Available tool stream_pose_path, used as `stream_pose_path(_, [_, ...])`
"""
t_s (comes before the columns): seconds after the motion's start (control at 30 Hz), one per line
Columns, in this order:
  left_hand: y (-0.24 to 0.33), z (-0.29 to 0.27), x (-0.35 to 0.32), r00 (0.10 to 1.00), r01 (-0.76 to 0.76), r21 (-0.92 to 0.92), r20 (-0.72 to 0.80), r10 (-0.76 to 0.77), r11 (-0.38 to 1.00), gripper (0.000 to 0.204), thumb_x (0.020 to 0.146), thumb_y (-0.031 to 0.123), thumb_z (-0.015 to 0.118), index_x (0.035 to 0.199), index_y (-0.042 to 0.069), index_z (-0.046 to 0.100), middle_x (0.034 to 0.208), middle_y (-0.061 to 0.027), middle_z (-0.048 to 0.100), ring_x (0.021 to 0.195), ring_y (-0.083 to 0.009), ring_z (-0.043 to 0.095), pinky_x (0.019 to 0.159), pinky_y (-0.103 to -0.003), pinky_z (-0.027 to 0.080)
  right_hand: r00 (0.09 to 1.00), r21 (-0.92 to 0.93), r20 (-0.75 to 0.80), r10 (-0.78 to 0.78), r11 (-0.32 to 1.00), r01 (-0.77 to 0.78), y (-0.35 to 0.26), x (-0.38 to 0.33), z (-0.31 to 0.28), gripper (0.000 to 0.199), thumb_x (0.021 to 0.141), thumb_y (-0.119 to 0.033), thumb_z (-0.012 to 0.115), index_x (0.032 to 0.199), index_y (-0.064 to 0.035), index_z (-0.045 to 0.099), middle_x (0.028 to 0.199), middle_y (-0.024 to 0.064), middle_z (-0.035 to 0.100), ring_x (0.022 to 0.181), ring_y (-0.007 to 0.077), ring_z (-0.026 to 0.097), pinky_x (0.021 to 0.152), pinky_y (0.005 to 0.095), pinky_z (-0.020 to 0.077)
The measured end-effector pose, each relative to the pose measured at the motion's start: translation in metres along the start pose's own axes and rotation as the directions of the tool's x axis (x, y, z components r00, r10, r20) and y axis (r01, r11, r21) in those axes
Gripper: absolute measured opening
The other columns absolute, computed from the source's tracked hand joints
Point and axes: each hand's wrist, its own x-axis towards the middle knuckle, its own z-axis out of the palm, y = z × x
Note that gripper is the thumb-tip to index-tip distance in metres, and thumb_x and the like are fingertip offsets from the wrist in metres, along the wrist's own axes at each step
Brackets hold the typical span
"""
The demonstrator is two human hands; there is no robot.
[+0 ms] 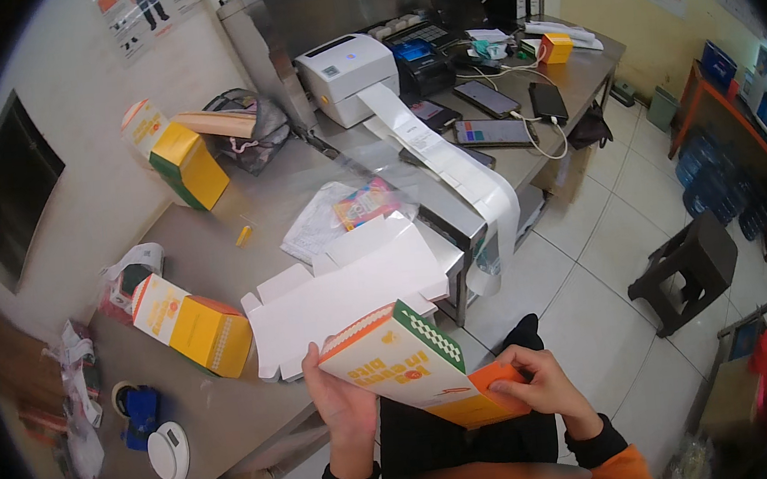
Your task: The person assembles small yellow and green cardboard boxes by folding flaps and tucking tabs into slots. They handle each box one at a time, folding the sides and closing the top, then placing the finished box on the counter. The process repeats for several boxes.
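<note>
Above my lap I hold a white, yellow and orange printed carton (394, 359), tilted, with a green patterned side panel. My left hand (343, 407) supports its left end, the fingers behind it and the thumb along its edge. At the right end, my right hand (542, 382) is closed on the carton's orange flap (494, 381), thumb pressed on it. Just beyond the carton, flat white unfolded cartons (339, 303) lie on the steel table (227, 427). A similar formed carton (195, 324) lies to their left, and another carton (185, 161) stands farther back.
A label printer (346, 74) trails a long label strip (454, 160) over the table edge. Several phones (493, 132) with cables lie to its right. A kitchen scale (169, 453) and a blue tape dispenser (142, 416) are at the near left. A dark stool (692, 267) stands on the tiled floor.
</note>
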Motion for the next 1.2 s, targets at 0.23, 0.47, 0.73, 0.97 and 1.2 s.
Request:
stream_pose_path(0.23, [-0.046, 0.017, -0.041, 0.471, -0.754, 0.640, 0.682, 0.559, -0.146, 0.055, 0.084, 0.045, 0.054, 0.123, 0.006, 0.052, 0.124, -0.0090, 0.052, 0.122, -0.0240, 0.046, 0.108, -0.052, 0.014, 0.997, -0.125, 0.052, 0.065, 0.991, -0.058, -0.017, -0.015, -0.016, 0.024, 0.084, -0.011, 0.067, 0.102, -0.0030, 0.054, 0.081, 0.0045, 0.065, 0.066, 0.0063, 0.056, 0.060, 0.0202, 0.0424])
stream_pose_path(0.47, [-0.052, 0.034, -0.045, 0.501, -0.865, 0.496, 0.863, -0.070, -0.078, 0.021, 0.076, 0.030, 0.067, 0.086, 0.012, 0.064, 0.100, -0.0013, 0.060, 0.118, -0.0275, 0.050, 0.103, -0.064, -0.001, 0.967, -0.011, 0.156, 0.199, 0.980, -0.200, -0.033, -0.030, -0.031, 0.012, 0.089, -0.009, 0.059, 0.099, -0.0046, 0.054, 0.080, 0.0057, 0.063, 0.069, 0.0121, 0.060, 0.061, 0.0242, 0.0456])
stream_pose_path(0.73, [-0.063, 0.021, -0.051, 0.587, -0.792, 0.602, 0.796, -0.147, 0.096, 0.009, 0.077, 0.016, 0.064, 0.078, 0.009, 0.060, 0.087, -0.0019, 0.059, 0.104, -0.0233, 0.055, 0.102, -0.058, 0.008, 0.843, -0.577, 0.348, -0.410, 0.615, 0.538, -0.032, -0.036, -0.043, 0.020, 0.079, -0.007, 0.063, 0.099, -0.0063, 0.061, 0.098, 0.0053, 0.066, 0.086, 0.0214, 0.066, 0.071, 0.0286, 0.0543])
stream_pose_path(0.97, [-0.064, 0.022, -0.054, 0.627, -0.775, 0.612, 0.775, -0.077, -0.157, 0.009, 0.076, 0.016, 0.063, 0.080, 0.009, 0.059, 0.085, -0.0026, 0.057, 0.094, -0.0226, 0.054, 0.099, -0.059, 0.014, 0.829, -0.643, 0.201, -0.522, 0.568, 0.514, -0.024, -0.034, -0.034, 0.020, 0.073, -0.008, 0.067, 0.093, -0.0079, 0.065, 0.088, 0.0019, 0.066, 0.079, 0.0178, 0.065, 0.066, 0.0284, 0.0515])
stream_pose_path(1.2, [-0.069, -0.004, -0.042, 0.370, -0.887, 0.451, 0.819, -0.438, 0.095, 0.026, 0.083, 0.016, 0.055, 0.108, 0.010, 0.053, 0.109, -0.0065, 0.051, 0.107, -0.0225, 0.051, 0.102, -0.064, 0.011, 0.757, -0.478, 0.345, -0.554, 0.591, 0.650, -0.006, -0.025, -0.030, 0.019, 0.075, -0.012, 0.068, 0.093, -0.0111, 0.067, 0.096, 0.0013, 0.066, 0.077, 0.0168, 0.063, 0.065, 0.0286, 0.0494])
